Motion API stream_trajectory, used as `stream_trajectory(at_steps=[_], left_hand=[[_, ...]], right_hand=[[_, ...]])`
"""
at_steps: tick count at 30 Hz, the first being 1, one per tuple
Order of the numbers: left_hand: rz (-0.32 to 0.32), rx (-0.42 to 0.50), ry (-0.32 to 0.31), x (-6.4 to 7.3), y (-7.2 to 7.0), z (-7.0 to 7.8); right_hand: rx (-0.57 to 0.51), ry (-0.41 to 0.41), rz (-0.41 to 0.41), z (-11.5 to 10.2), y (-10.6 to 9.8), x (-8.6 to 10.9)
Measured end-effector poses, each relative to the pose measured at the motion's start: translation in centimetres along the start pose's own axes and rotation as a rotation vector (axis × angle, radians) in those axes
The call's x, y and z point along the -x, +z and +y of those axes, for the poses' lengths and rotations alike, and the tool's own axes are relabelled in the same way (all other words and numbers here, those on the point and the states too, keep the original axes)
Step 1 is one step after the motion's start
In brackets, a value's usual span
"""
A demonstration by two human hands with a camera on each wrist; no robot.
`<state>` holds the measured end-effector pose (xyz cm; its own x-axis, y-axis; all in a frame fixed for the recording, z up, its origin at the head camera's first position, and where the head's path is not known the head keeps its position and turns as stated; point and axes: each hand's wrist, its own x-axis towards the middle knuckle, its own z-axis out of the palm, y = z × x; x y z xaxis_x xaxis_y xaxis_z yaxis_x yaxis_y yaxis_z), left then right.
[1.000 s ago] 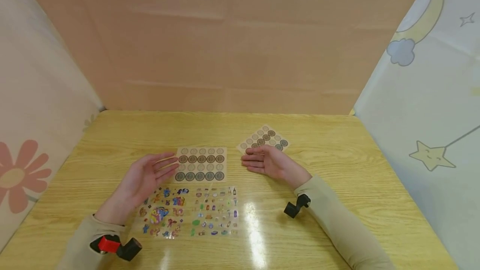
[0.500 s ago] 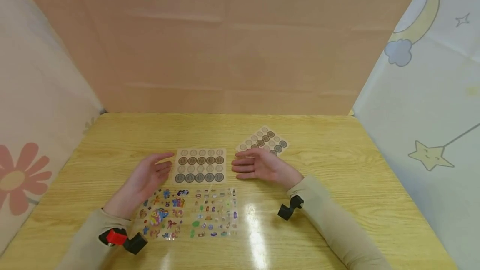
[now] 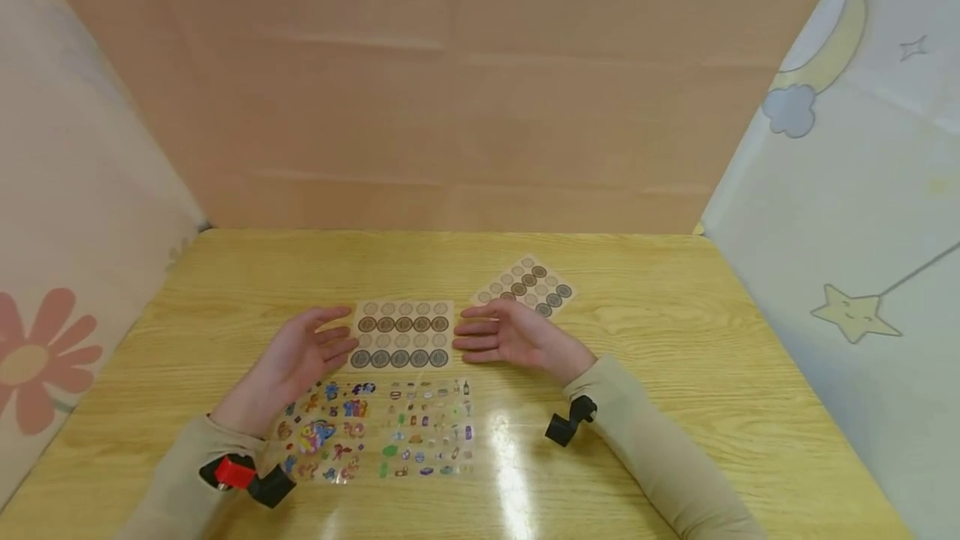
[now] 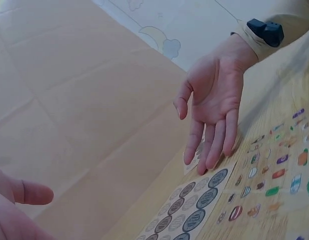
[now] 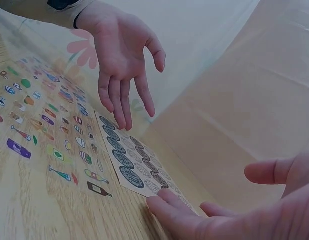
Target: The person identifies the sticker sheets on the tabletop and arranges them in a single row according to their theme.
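Note:
A sheet of round stickers, with rows of brown and grey circles, lies flat on the table between my two hands. At its left edge is my left hand, fingers extended and palm turned inward, its fingertips overlapping the sheet's edge in the head view. My right hand is at the right edge, palm facing the other hand, fingers straight and fingertips close to the paper. Neither hand grips anything. In the right wrist view, the left hand's fingertips hang close over the sheet.
A second round-sticker sheet lies at an angle behind my right hand, partly hidden by it. Nearer me is a clear sheet of small colourful stickers, overlapped by my left wrist. Printed cloth walls and a brown backdrop enclose the wooden table.
My right hand has moved left, from beside the angled sheet to the right edge of the middle sheet. The left hand has shifted only slightly. The sheets stay in place.

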<state>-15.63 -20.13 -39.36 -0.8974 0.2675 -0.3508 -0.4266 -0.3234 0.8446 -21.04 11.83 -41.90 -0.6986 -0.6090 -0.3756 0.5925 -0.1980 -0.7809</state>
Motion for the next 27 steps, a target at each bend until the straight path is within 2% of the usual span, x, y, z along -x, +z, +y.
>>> stream_trajectory(at_steps=[3,9,12,16,23,27], left_hand=[[0.007,-0.006,0.002,0.0,0.1,-0.2],[0.039,-0.113,0.037,-0.1,0.4,-0.3],[0.045,-0.130,0.023,-0.2,0.6,-0.2],[0.043,-0.124,-0.002,-0.2,0.6,-0.2],[0.065,-0.106,0.009,-0.7,0.6,-0.3],[0.050,-0.074,0.001,-0.9,0.7,-0.3]], right_hand=[[0.011,0.000,0.010,0.2,0.2,-0.1],[0.037,-0.019,0.043,-0.1,0.4,0.5],[0.032,-0.025,0.033,-0.4,0.5,0.7],[0.033,-0.017,-0.001,-0.5,0.7,0.5],[0.012,-0.015,0.019,-0.5,0.5,-0.1],[0.005,-0.008,0.022,-0.4,0.5,-0.4]])
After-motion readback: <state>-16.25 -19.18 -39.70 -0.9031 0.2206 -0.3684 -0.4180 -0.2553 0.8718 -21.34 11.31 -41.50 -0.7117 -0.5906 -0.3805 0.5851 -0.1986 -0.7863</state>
